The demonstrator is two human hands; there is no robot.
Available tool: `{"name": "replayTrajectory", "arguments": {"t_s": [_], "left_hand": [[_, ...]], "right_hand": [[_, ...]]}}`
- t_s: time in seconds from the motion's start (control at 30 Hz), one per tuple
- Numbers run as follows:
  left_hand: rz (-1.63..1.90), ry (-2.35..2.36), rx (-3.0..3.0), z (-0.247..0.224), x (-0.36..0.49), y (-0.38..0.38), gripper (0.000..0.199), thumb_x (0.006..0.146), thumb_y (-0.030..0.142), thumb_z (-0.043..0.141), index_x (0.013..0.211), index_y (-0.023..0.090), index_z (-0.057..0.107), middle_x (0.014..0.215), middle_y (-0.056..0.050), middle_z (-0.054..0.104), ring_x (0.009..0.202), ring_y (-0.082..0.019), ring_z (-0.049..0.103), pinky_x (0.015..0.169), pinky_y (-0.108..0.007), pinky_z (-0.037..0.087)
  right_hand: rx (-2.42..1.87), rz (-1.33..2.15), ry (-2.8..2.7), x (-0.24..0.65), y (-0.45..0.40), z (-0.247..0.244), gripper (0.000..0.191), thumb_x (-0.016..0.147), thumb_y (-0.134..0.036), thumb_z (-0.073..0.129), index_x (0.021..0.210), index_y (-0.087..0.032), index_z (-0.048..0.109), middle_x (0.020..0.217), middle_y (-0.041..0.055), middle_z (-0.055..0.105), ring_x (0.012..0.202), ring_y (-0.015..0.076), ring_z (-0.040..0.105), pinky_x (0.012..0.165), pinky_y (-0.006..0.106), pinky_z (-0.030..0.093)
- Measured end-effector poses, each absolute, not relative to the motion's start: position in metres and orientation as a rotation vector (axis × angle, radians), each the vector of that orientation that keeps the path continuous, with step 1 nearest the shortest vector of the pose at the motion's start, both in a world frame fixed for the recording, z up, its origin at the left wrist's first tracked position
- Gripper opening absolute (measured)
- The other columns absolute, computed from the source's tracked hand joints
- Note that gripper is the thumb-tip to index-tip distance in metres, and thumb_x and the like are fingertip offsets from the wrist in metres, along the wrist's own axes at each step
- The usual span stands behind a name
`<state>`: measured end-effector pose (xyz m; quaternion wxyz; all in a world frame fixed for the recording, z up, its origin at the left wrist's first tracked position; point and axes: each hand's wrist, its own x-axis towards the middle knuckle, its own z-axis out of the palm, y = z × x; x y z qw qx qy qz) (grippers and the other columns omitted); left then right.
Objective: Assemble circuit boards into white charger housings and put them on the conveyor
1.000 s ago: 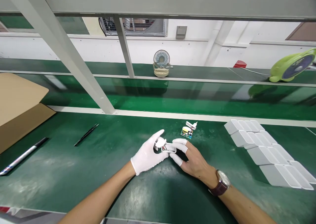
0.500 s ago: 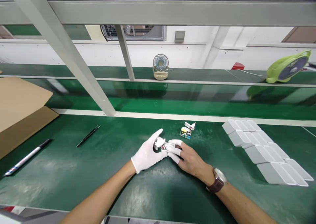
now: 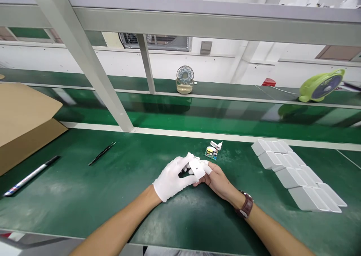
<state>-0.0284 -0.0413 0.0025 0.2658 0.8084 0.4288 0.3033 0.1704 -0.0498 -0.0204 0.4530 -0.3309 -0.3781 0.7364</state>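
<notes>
Holding a small white case (image 3: 197, 169) between them, the gloved left hand (image 3: 170, 179) and the right hand (image 3: 218, 179) both curl nearly closed on it, over the green table (image 3: 113, 188). A little circuit board (image 3: 211, 153) lies just beyond.

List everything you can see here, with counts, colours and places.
bench: 1, green, foreground
held piece: 1, white, over bench centre
circuit board: 1, green and yellow, beyond held piece
small part: 1, white, beside circuit board
cardboard box: 1, brown, far left
marker pen: 1, white and black, bench left
thin tool: 1, black, right of marker pen
containers: several, white, bench right
back shelf: 1, green, behind bench
small fan: 1, cream, back shelf
lime fan: 1, lime green, back shelf right
red item: 1, red, left of lime fan
metal frame: 1, grey, above bench
wristwatch: 1, brown strap, right wrist
left hand: 1, white glove, on held piece
right hand: 1, white covers on some fingers, on held piece
</notes>
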Motion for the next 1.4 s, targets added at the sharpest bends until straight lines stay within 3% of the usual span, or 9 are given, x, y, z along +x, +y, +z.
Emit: {"name": "replayTrajectory", "arguments": {"t_s": [0.13,0.47,0.53,0.63,0.77,1.07,1.2,1.3,1.4], "left_hand": [[0.839,1.153,2.237,-0.002,-0.029,-0.040,0.060,0.086,0.034,0.070,0.142,0.027,0.048,0.096,-0.001,0.059,0.086,-0.017,0.059,0.083,-0.033,0.051],[0.803,1.146,2.209,0.003,-0.031,-0.040,0.061,0.087,0.036,0.069,0.143,0.027,0.046,0.100,-0.003,0.062,0.090,-0.019,0.060,0.086,-0.036,0.052],[0.750,1.133,2.187,0.006,-0.033,-0.037,0.071,0.082,0.037,0.075,0.145,0.030,0.044,0.111,-0.004,0.064,0.098,-0.021,0.061,0.090,-0.038,0.051],[0.678,1.187,2.119,0.006,-0.036,-0.031,0.083,0.074,0.039,0.081,0.147,0.030,0.043,0.121,-0.006,0.063,0.108,-0.026,0.059,0.094,-0.041,0.050],[0.681,1.249,2.024,0.003,-0.039,-0.023,0.084,0.071,0.043,0.082,0.145,0.027,0.046,0.113,-0.005,0.064,0.098,-0.023,0.061,0.091,-0.039,0.052],[0.712,1.120,1.613,0.009,-0.040,-0.021,0.062,0.070,0.035,0.083,0.126,0.020,0.059,0.098,-0.002,0.068,0.081,-0.016,0.062,0.076,-0.031,0.053],[0.676,1.122,1.633,0.011,-0.038,-0.023,0.049,0.072,0.038,0.082,0.114,0.018,0.064,0.093,-0.002,0.069,0.082,-0.018,0.064,0.077,-0.031,0.052],[0.675,1.169,1.641,0.011,-0.034,-0.026,0.042,0.074,0.039,0.080,0.107,0.018,0.066,0.096,-0.004,0.071,0.088,-0.020,0.067,0.081,-0.034,0.053],[0.655,1.200,1.601,0.013,-0.028,-0.029,0.040,0.073,0.033,0.080,0.107,0.018,0.065,0.101,-0.005,0.074,0.094,-0.023,0.069,0.086,-0.036,0.054]], "right_hand": [[-0.823,1.838,-0.965,0.168,-0.050,-0.017,0.035,0.090,-0.051,0.067,0.105,-0.019,0.068,0.090,0.0061,0.072,0.078,0.0207,0.070,0.071,0.037,0.059],[-0.869,1.793,-1.008,0.168,-0.049,-0.022,0.037,0.093,-0.052,0.061,0.110,-0.019,0.066,0.100,0.0086,0.072,0.086,0.0227,0.071,0.078,0.042,0.060],[-0.917,1.634,-1.130,0.170,-0.049,-0.024,0.034,0.095,-0.048,0.060,0.115,-0.021,0.065,0.107,0.0084,0.071,0.092,0.0231,0.070,0.084,0.043,0.059],[-0.979,1.126,-1.477,0.176,-0.049,-0.025,0.029,0.095,-0.037,0.063,0.122,-0.025,0.064,0.120,0.0085,0.067,0.108,0.0245,0.066,0.098,0.045,0.054],[-0.912,0.503,-1.847,0.182,-0.052,-0.022,0.031,0.096,-0.019,0.058,0.125,-0.029,0.062,0.126,0.0089,0.061,0.119,0.0244,0.059,0.104,0.045,0.050],[-0.914,0.486,-2.102,0.178,-0.055,-0.019,0.036,0.100,-0.017,0.051,0.135,-0.026,0.056,0.127,0.0119,0.058,0.119,0.0233,0.059,0.099,0.041,0.055],[-0.836,0.223,-2.094,0.177,-0.062,-0.013,0.044,0.097,-0.017,0.056,0.140,-0.019,0.049,0.133,0.0163,0.057,0.128,0.0279,0.054,0.107,0.049,0.050],[-0.561,0.061,-2.213,0.172,-0.075,-0.005,0.037,0.094,-0.017,0.058,0.131,-0.016,0.056,0.128,0.0147,0.063,0.129,0.0280,0.053,0.114,0.051,0.041],[-0.307,-0.009,-2.339,0.160,-0.087,-0.002,0.017,0.096,-0.018,0.055,0.109,-0.017,0.065,0.109,0.0069,0.071,0.108,0.0203,0.063,0.113,0.038,0.043]]}}
